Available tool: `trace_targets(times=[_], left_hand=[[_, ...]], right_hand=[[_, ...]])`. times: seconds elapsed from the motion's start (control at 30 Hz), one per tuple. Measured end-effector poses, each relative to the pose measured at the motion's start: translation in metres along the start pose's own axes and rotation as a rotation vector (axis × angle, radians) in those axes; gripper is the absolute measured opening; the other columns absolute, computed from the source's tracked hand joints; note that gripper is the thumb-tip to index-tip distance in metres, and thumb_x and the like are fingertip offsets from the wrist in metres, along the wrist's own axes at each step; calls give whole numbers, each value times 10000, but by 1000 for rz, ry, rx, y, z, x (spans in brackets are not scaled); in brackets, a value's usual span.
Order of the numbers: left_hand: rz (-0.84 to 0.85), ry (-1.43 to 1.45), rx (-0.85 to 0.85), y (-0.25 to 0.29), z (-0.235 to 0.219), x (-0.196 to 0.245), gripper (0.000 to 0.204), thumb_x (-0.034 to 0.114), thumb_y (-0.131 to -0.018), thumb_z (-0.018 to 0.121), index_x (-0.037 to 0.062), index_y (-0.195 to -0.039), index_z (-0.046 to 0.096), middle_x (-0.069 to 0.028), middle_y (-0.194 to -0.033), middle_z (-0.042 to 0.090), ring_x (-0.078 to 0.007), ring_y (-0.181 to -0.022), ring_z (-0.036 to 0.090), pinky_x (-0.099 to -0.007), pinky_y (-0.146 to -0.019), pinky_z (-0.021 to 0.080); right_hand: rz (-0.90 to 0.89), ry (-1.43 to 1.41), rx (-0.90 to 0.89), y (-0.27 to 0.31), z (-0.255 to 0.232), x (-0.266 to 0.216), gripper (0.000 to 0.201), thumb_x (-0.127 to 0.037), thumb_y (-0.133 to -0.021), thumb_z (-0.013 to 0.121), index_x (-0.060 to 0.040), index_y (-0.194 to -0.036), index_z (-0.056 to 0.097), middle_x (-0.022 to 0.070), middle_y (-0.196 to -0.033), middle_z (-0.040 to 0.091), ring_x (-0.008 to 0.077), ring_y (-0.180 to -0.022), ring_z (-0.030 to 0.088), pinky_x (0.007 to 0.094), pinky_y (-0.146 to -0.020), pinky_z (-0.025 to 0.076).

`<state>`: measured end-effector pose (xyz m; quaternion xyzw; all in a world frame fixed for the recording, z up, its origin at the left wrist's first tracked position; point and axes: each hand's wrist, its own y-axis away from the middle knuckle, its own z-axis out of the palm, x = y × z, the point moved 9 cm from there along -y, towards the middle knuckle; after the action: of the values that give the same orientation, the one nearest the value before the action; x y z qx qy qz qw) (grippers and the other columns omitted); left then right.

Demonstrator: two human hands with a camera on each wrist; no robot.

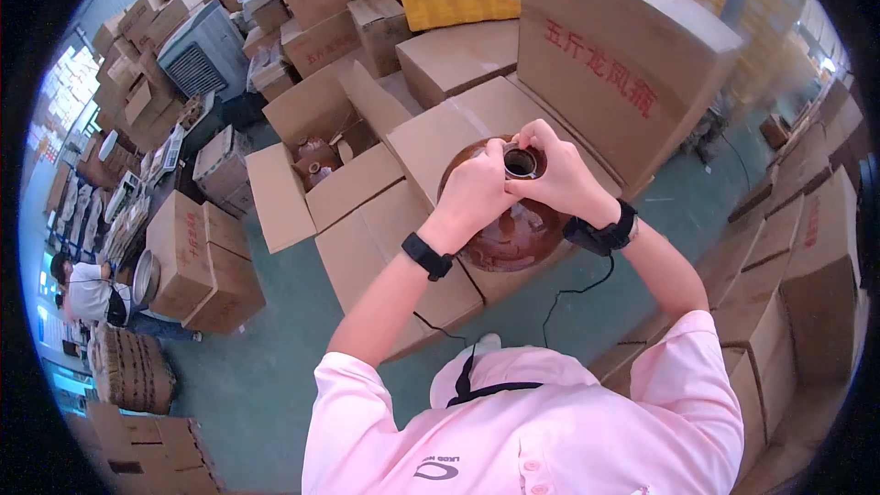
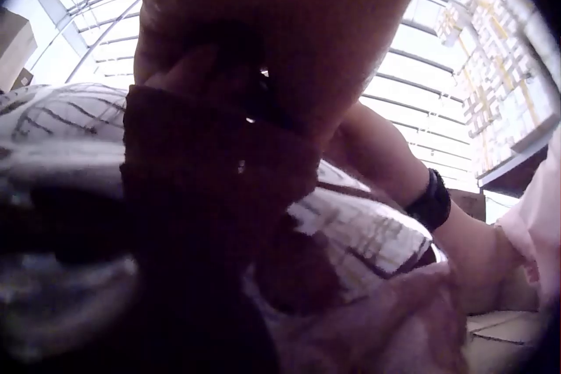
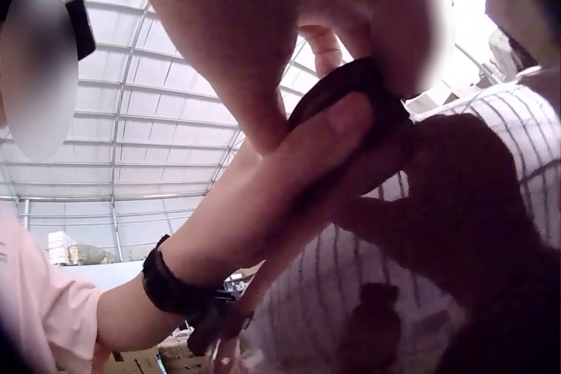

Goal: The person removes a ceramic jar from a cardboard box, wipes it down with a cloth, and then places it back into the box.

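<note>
A round, glossy brown ceramic jar (image 1: 506,240) stands on a cardboard box (image 1: 467,121) in front of the person, its narrow round mouth (image 1: 521,163) facing up. From the left side, the left hand (image 1: 472,191) grips the jar's neck with curled fingers. The right hand (image 1: 570,180) holds the rim from the other side, thumb along the near edge and fingers bent over the far edge. Close up in the right wrist view, a thumb (image 3: 351,120) presses against the dark rim. The jar's shiny belly (image 2: 351,234) fills the lower left wrist view, mostly in shadow.
Left of the jar, an open carton (image 1: 353,185) contains similar brown jars (image 1: 316,158). A tall printed carton (image 1: 614,64) stands just beyond the right hand. Stacked boxes (image 1: 779,284) line the right side. Another person (image 1: 92,291) is at the far left.
</note>
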<state>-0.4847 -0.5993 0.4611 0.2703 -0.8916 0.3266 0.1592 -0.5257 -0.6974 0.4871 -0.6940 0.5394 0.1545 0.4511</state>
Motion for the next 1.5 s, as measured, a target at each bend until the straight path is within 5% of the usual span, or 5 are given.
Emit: trace_targets(times=[0.53, 0.73, 1.17, 1.4, 1.5], left_hand=[[-297, -31, 22, -34, 38, -66, 458, 222, -786, 710, -10, -1112, 487, -254, -875, 668, -410, -822, 670, -462, -720, 548], [-460, 40, 82, -18, 31, -61, 555, 252, -761, 786, 7, -1167, 497, -219, -1064, 645, -396, -1004, 631, -445, -849, 520], [-530, -267, 389, 31, 34, -36, 734, 343, -782, 776, -3, -1342, 453, -208, -1383, 422, -382, -1296, 402, -458, -1111, 322], [-524, -240, 334, 40, 59, -48, 785, 360, -845, 673, -22, -1445, 340, -265, -1499, 322, -407, -1406, 294, -471, -1164, 242], [-502, -303, 349, 42, 60, -44, 796, 376, -841, 672, -24, -1443, 339, -251, -1498, 330, -409, -1398, 303, -481, -1160, 248]], right_hand=[[-193, -82, -221, -68, 26, 70, 492, -200, -683, 814, -53, -983, 454, 198, -866, 605, 393, -839, 615, 424, -716, 490], [-303, -207, -548, -66, 16, 80, 648, -220, -815, 762, -25, -1342, 440, 226, -1235, 581, 377, -1114, 580, 399, -952, 477], [-93, 425, -681, 48, 30, 340, 609, -362, -869, 653, -192, -1424, 470, 182, -1578, 222, 424, -1434, 229, 587, -1106, 282], [-28, 142, -238, 63, 35, 385, 424, -60, -849, 605, -43, -1271, 562, 204, -1455, 429, 383, -1349, 400, 419, -1113, 342], [292, -242, -15, 38, 3, 409, 391, 13, -845, 558, -22, -1234, 575, 198, -1314, 566, 321, -1221, 543, 381, -1061, 396]])
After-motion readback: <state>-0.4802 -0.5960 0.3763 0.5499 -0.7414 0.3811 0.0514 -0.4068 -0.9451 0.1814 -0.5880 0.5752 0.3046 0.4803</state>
